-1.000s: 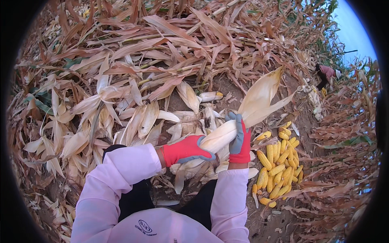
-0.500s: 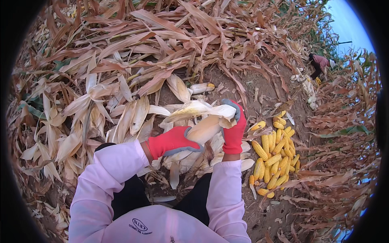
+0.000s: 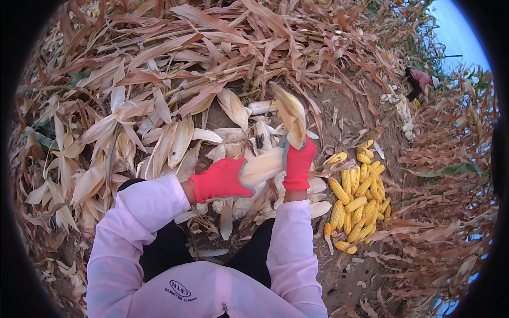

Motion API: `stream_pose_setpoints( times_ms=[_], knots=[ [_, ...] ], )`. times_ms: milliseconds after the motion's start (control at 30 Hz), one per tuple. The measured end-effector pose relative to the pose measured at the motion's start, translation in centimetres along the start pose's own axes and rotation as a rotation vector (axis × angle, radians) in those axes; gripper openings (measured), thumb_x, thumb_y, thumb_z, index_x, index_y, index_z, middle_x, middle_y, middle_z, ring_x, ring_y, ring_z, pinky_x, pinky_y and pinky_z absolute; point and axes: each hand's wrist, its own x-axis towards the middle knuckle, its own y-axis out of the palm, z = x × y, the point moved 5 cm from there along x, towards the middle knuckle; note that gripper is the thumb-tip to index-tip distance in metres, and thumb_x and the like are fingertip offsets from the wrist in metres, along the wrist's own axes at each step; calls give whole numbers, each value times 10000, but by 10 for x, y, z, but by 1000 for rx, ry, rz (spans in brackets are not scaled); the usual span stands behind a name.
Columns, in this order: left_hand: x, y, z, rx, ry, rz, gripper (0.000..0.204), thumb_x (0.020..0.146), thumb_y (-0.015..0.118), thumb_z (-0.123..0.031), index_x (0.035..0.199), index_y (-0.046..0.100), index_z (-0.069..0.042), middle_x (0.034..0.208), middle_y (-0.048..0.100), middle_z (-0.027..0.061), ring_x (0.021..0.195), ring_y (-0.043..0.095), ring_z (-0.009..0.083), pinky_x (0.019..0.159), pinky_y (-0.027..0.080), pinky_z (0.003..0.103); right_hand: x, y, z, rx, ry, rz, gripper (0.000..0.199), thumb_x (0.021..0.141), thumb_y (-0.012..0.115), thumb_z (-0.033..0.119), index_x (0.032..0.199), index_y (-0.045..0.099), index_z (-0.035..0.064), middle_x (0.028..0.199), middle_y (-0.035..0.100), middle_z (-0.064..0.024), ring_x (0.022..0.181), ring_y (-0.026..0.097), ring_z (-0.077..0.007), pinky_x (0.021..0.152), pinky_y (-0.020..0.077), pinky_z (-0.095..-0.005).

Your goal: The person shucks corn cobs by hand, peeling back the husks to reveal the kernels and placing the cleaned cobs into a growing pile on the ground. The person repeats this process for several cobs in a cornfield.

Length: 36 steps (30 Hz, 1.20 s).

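Note:
My left hand [image 3: 220,179], in a red and grey glove, is closed around the lower end of a pale, husk-covered ear of corn [image 3: 262,167]. At the ear's other end my right hand [image 3: 299,165], gloved alike, is closed on it. A loose flap of husk [image 3: 291,112] stands up above the right fist, bent away from the ear. No kernels show on this ear. Just beyond and beneath the hands lie several more ears in pale husks [image 3: 232,108]. Another ear [image 3: 262,107] there is partly husked.
Bare yellow corn ears [image 3: 360,199] are heaped on the soil [image 3: 331,270] to my right. Dry stalks and leaves [image 3: 212,42] cover the far side, with empty husks [image 3: 119,124] at left. Far off at upper right, a person [image 3: 419,82] bends beside a row of pale ears.
My right hand has turned and shifted slightly down and left. The husk flap that pointed left across the ear now stands upright above that hand. My left hand keeps its hold.

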Motion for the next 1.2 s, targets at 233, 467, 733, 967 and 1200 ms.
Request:
stream_pose_setpoints(
  times_ms=[233,467,733,967,1200],
  knots=[
    [-24,51,-31,-1405,-80,498,527,799,704,-263,1229,512,-26,939,630,98,798,646,198,716,538,314,17,-29,15,1703,249,-248,444,1000,381,265,576,291,168,494,271,48,399,229,-107,664,475,-304],
    [-20,43,-25,-1212,103,598,596,729,776,-252,1218,521,-26,950,621,79,797,635,167,702,536,306,11,-42,32,2513,231,318,320,983,388,301,727,505,149,503,378,48,484,427,-77,516,414,-218],
    [-22,5,-11,-332,370,276,684,617,836,-273,1200,552,-56,997,671,123,883,655,221,787,502,333,15,-95,-48,1739,621,82,438,984,422,377,1103,609,-1,525,435,33,432,406,-95,580,465,-292],
    [-38,21,-55,-559,462,625,694,642,829,-194,1244,520,-43,995,666,84,896,627,156,796,492,327,9,-127,-152,1105,761,-607,418,924,467,456,911,590,56,739,588,-32,707,567,-147,795,528,-368],
    [-21,24,-54,-696,435,595,713,661,810,-162,1291,496,-47,1008,658,86,896,608,133,799,493,314,-30,55,25,696,379,897,640,943,567,377,1421,336,19,1353,458,-154,1222,492,-238,988,417,-361]
  ],
)
